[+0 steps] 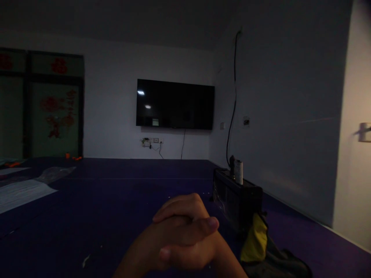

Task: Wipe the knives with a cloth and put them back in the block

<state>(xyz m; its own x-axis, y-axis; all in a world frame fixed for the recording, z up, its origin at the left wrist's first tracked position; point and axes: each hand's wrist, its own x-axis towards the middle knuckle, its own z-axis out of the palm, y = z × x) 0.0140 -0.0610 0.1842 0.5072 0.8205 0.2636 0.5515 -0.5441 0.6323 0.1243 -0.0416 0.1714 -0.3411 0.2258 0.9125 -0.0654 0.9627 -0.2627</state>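
Both my hands are clasped together low in the middle of the head view, above a dark blue-purple tabletop (116, 216). My left hand (169, 233) comes in from the lower left, its thumb reaching across to the right. Over the back of it lie the fingers of my right hand (188, 206), whose thumb points left underneath. The left fingers are mostly hidden behind the right hand. No object shows in either hand. A black box-shaped device (237, 197) stands to the right of my hands, apart from them.
On the device stands a small pale cylinder (239, 172), with a dark cable (233, 112) running up the wall. A yellow-and-dark cloth item (256, 239) lies before it. Papers (23, 193) and clear plastic (55, 173) lie left. A television (175, 104) hangs on the far wall.
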